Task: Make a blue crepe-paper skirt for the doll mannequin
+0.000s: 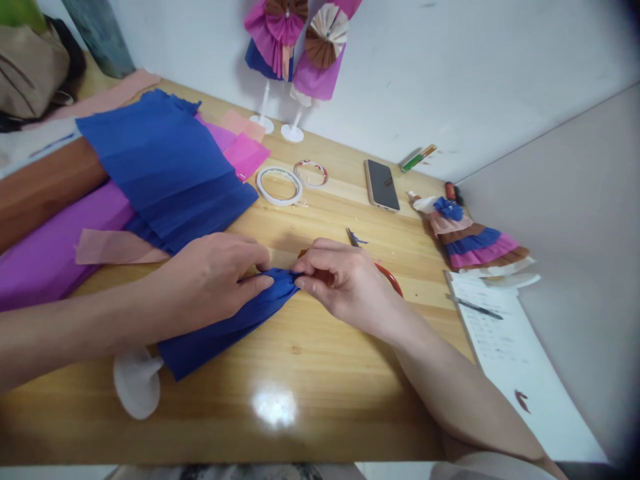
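Note:
A strip of blue crepe paper (225, 333) lies slantwise above the table, flaring at its lower left and gathered tight at its upper right. My left hand (207, 277) pinches it near the gathered part, thumb in front. With thumb and fingertips, my right hand (347, 280) grips the bunched tip. A white round-based stand (137, 383) pokes out from the paper's wide end; the rest of its stem is hidden. Partly beneath my right hand lie scissors with a red handle (391, 279).
Blue crepe sheets (170, 167) and brown (50, 193) and purple ones (65, 240) cover the left side. Tape rolls (260, 187) and a phone (383, 185) lie behind my hands. Paper-dressed stands (293, 133) stand by the wall. At right are a paper dress (480, 243) and written sheets (530, 380).

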Demonstrator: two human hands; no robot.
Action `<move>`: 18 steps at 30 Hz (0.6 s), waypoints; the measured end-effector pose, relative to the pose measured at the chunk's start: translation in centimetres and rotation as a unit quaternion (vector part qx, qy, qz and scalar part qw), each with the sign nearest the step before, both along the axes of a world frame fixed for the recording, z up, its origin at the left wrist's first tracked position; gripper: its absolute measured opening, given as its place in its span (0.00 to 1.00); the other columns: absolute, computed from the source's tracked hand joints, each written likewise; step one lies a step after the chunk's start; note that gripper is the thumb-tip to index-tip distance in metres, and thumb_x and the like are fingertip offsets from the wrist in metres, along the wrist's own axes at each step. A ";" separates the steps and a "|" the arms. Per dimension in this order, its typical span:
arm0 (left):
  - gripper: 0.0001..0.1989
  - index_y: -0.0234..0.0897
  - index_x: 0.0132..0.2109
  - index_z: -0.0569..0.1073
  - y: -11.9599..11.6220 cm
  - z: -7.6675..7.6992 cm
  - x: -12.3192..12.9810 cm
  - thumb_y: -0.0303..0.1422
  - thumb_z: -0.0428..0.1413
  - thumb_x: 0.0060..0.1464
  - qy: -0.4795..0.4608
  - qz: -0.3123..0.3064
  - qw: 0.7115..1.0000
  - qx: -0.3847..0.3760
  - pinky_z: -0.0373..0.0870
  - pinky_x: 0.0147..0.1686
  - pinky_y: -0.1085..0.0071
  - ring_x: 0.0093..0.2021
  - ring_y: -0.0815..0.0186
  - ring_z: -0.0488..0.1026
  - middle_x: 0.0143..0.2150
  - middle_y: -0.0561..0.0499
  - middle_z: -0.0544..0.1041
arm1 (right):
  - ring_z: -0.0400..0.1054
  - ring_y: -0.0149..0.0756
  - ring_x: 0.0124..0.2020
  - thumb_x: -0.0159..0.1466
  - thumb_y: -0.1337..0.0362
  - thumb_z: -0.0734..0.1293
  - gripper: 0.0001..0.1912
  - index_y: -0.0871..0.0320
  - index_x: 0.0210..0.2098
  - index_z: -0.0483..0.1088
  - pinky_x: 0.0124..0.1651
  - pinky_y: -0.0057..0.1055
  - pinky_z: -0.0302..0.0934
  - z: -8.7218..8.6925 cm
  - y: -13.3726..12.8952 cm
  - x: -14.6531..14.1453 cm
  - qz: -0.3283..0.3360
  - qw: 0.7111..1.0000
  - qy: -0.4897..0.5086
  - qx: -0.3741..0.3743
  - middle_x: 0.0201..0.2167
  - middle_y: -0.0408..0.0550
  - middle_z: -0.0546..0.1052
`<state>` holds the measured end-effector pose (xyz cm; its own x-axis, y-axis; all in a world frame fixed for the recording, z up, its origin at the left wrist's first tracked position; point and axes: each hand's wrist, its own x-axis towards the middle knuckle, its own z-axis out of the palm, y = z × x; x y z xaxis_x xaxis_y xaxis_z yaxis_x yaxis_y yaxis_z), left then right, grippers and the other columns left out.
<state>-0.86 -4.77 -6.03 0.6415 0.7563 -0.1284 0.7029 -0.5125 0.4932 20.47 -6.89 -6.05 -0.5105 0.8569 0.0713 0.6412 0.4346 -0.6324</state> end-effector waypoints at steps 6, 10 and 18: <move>0.13 0.34 0.31 0.74 0.4 0.4 0.0 0.34 0.48 0.57 -0.025 0.003 0.999 -0.035 0.56 0.30 0.72 0.29 0.68 0.68 0.26 0.52 0.73 | 0.65 0.28 0.29 0.58 0.78 0.67 0.09 0.60 0.36 0.70 0.33 0.25 0.58 -0.3 -0.2 0.2 -0.023 0.999 0.030 -0.009 0.28 0.41 0.69; 0.13 0.35 0.29 0.74 0.4 0.4 -0.1 0.33 0.48 0.57 -0.050 0.013 0.997 -0.055 0.54 0.27 0.74 0.25 0.71 0.66 0.23 0.54 0.72 | 0.63 0.27 0.27 0.57 0.79 0.67 0.09 0.60 0.27 0.67 0.31 0.25 0.57 -0.1 -0.1 0.2 -0.029 0.999 0.028 -0.017 0.25 0.40 0.69; 0.11 0.35 0.32 0.75 0.3 0.4 -0.2 0.31 0.49 0.57 -0.068 0.009 0.996 -0.054 0.55 0.28 0.75 0.27 0.71 0.67 0.25 0.55 0.73 | 0.67 0.31 0.31 0.60 0.78 0.63 0.10 0.61 0.29 0.72 0.33 0.27 0.59 0.0 -0.1 0.3 0.003 1.000 0.019 -0.021 0.30 0.46 0.73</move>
<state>-1.02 -4.46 -5.64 0.6450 0.7542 -0.1233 0.6349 -0.4391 0.6357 20.77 -7.03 -6.00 -0.5136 0.8562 0.0554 0.6134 0.4116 -0.6740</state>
